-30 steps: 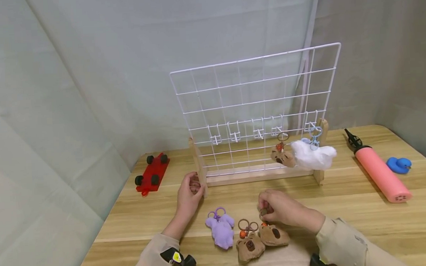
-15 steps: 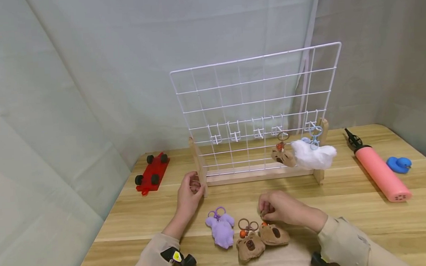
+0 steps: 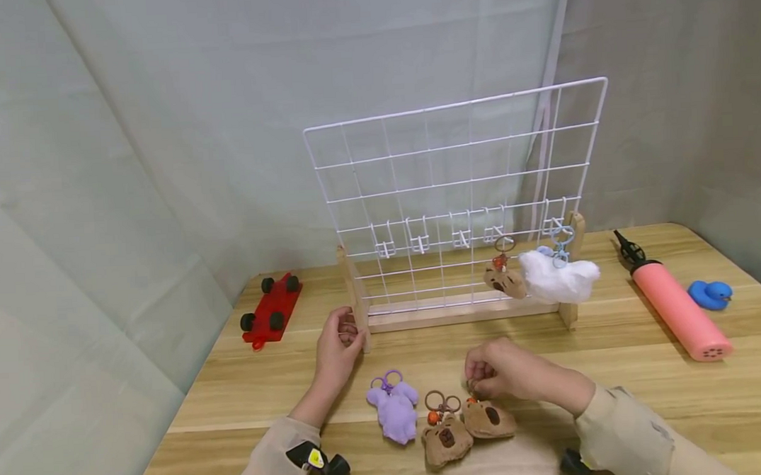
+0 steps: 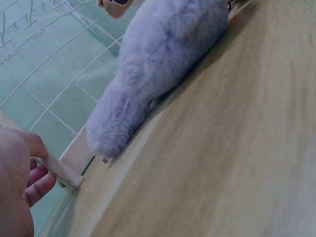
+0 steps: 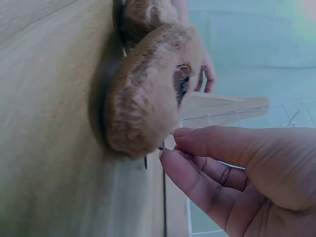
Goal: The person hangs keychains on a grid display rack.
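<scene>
My left hand (image 3: 336, 349) holds the left wooden upright (image 3: 355, 299) of a white wire grid rack (image 3: 460, 313). With thumb and forefinger, my right hand (image 3: 510, 373) pinches the ring end of a brown plush keychain (image 3: 488, 420); its body lies on the table, and the fingers mostly hide the ring. Left of it lie a second brown plush keychain (image 3: 447, 443) and a purple plush keychain (image 3: 397, 412), which looms large in the left wrist view. On the rack's right side hang a brown bear-like keychain (image 3: 505, 280) and a white fluffy keychain (image 3: 559, 278).
Several white hooks (image 3: 420, 245) sit in a row along the grid. A red toy car base (image 3: 272, 311) with black wheels lies at the table's left. On the right are a pink hand pump (image 3: 682, 311) and a blue rubber duck (image 3: 711, 294).
My right hand has shifted slightly right and towards me, and the ring, plainer before, is now mostly covered by the fingers. The left hand and the keychains have stayed put.
</scene>
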`<state>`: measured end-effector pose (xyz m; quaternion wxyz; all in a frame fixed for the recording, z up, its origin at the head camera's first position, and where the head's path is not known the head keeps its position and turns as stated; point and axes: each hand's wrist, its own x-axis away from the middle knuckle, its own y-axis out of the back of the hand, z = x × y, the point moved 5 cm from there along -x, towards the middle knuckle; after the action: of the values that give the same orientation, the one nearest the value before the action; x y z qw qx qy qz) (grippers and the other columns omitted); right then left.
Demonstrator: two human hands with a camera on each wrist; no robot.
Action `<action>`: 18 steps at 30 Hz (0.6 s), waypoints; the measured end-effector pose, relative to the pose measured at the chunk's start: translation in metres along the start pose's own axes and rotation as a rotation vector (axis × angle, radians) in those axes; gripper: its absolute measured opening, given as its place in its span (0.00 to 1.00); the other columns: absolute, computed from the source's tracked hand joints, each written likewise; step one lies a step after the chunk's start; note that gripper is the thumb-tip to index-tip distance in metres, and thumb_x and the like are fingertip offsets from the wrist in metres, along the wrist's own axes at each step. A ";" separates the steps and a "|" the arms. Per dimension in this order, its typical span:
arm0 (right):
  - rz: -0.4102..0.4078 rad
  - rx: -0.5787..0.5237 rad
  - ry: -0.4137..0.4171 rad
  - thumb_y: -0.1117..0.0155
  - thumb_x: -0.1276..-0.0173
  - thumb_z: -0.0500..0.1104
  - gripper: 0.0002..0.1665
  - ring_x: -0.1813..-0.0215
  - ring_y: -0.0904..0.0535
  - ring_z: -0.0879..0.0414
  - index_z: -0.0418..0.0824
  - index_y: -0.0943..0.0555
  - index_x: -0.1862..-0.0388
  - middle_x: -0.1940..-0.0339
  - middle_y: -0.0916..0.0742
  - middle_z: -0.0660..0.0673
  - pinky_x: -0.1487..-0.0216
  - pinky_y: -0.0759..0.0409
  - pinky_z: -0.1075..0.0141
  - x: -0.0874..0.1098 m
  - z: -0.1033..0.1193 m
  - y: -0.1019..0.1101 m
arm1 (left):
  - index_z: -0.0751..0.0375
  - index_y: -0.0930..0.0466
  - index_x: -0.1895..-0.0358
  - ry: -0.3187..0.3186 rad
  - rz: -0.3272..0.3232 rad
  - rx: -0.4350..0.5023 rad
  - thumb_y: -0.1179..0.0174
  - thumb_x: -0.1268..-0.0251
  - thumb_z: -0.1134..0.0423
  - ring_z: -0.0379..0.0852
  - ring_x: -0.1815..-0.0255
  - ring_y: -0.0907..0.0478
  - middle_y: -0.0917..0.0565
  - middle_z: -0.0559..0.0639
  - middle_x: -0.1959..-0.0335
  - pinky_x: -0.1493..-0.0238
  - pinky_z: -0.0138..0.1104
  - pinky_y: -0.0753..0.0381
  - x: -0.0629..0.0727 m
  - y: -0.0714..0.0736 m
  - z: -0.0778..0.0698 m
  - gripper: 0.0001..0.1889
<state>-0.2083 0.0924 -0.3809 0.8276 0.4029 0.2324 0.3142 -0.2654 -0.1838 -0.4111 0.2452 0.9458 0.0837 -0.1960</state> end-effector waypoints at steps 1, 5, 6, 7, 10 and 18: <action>-0.012 0.013 0.010 0.31 0.46 0.32 0.07 0.72 0.26 0.71 0.43 0.20 0.72 0.76 0.16 0.55 0.69 0.22 0.76 0.001 0.002 0.002 | 0.71 0.31 0.44 0.001 0.000 0.000 0.38 0.44 0.77 0.52 0.60 0.22 0.21 0.65 0.55 0.63 0.24 0.20 0.000 0.000 0.000 0.23; -0.050 0.066 0.041 0.32 0.46 0.32 0.08 0.72 0.27 0.70 0.43 0.20 0.73 0.76 0.17 0.54 0.70 0.23 0.76 0.002 0.008 0.010 | 0.71 0.31 0.44 -0.004 -0.003 0.006 0.38 0.44 0.77 0.51 0.60 0.22 0.21 0.65 0.55 0.64 0.24 0.20 0.000 0.000 0.000 0.23; -0.053 0.080 0.041 0.32 0.46 0.32 0.08 0.72 0.27 0.70 0.43 0.20 0.73 0.77 0.18 0.54 0.70 0.23 0.76 0.002 0.011 0.012 | 0.71 0.31 0.44 -0.005 -0.005 0.007 0.38 0.45 0.77 0.52 0.61 0.22 0.20 0.65 0.55 0.64 0.23 0.20 0.000 0.000 0.000 0.24; -0.058 0.095 0.043 0.32 0.46 0.31 0.08 0.72 0.27 0.70 0.43 0.20 0.73 0.77 0.18 0.54 0.71 0.24 0.76 0.002 0.013 0.015 | 0.71 0.31 0.44 -0.009 -0.007 0.008 0.38 0.45 0.78 0.52 0.61 0.22 0.20 0.65 0.56 0.64 0.23 0.20 0.000 0.000 0.001 0.24; -0.061 0.126 0.042 0.33 0.45 0.31 0.09 0.73 0.28 0.70 0.44 0.21 0.74 0.77 0.19 0.55 0.72 0.25 0.76 0.002 0.019 0.023 | 0.72 0.31 0.44 -0.019 -0.009 0.013 0.38 0.45 0.78 0.53 0.61 0.22 0.20 0.66 0.56 0.65 0.24 0.20 0.000 0.001 0.001 0.23; -0.031 0.114 0.013 0.34 0.42 0.31 0.10 0.73 0.29 0.71 0.45 0.22 0.73 0.77 0.19 0.56 0.73 0.25 0.76 0.004 0.029 0.039 | 0.73 0.31 0.45 -0.016 -0.006 0.026 0.37 0.45 0.78 0.53 0.62 0.21 0.20 0.66 0.56 0.65 0.25 0.20 0.000 0.000 0.002 0.23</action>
<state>-0.2000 0.0983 -0.3334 0.8067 0.4436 0.2612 0.2903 -0.2657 -0.1848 -0.4124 0.2329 0.9470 0.0818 -0.2055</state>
